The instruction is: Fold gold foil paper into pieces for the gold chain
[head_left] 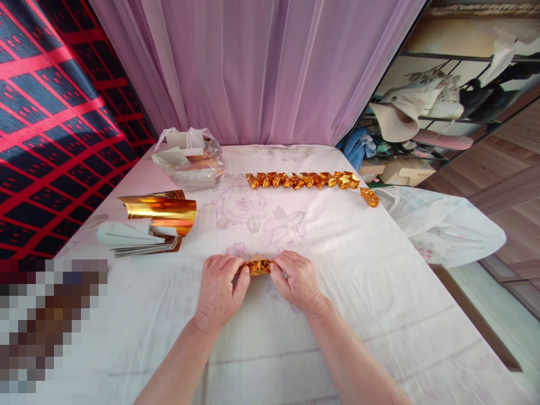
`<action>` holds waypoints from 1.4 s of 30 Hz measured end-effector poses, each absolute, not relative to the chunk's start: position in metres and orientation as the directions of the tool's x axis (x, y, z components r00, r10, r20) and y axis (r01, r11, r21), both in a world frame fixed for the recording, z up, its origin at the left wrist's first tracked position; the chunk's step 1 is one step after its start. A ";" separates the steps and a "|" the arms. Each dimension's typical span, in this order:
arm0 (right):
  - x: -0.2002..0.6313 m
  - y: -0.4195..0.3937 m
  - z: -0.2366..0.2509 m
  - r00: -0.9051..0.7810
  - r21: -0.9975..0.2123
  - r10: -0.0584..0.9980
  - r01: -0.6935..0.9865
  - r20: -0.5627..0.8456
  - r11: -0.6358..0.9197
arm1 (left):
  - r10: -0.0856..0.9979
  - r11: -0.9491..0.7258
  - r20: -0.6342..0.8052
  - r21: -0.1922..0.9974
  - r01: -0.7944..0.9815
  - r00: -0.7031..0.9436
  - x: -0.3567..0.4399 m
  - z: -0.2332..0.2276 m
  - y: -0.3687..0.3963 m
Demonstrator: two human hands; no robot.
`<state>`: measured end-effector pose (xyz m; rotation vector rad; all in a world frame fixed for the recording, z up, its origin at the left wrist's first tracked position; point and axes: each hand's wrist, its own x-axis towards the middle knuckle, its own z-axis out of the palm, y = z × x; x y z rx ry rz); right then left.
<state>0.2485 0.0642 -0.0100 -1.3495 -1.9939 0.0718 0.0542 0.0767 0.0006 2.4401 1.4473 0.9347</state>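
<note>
My left hand point(220, 288) and right hand point(295, 279) pinch opposite ends of gold foil piece point(259, 266), low on tablecloth point(379, 292), well short of finished foil row point(301, 180). Best press creases firmly, keep ends even, avoid tearing thin foil.

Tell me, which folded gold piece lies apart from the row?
The lone gold piece at the row's right end, slightly nearer the person; the others touch in a line.
</note>
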 end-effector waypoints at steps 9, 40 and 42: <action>0.247 0.064 -0.012 -0.230 -0.402 0.825 0.785 0.517 0.471 | 0.834 -0.535 0.418 0.457 0.711 0.360 0.053 0.000 0.077; 0.250 0.065 -0.007 -0.121 -0.528 0.838 0.726 0.533 0.440 | 0.893 -0.430 0.359 0.501 0.751 0.272 0.051 -0.004 0.082; 0.250 0.066 -0.008 -0.126 -0.507 0.831 0.740 0.542 0.443 | 0.891 -0.433 0.361 0.500 0.750 0.274 0.051 -0.004 0.082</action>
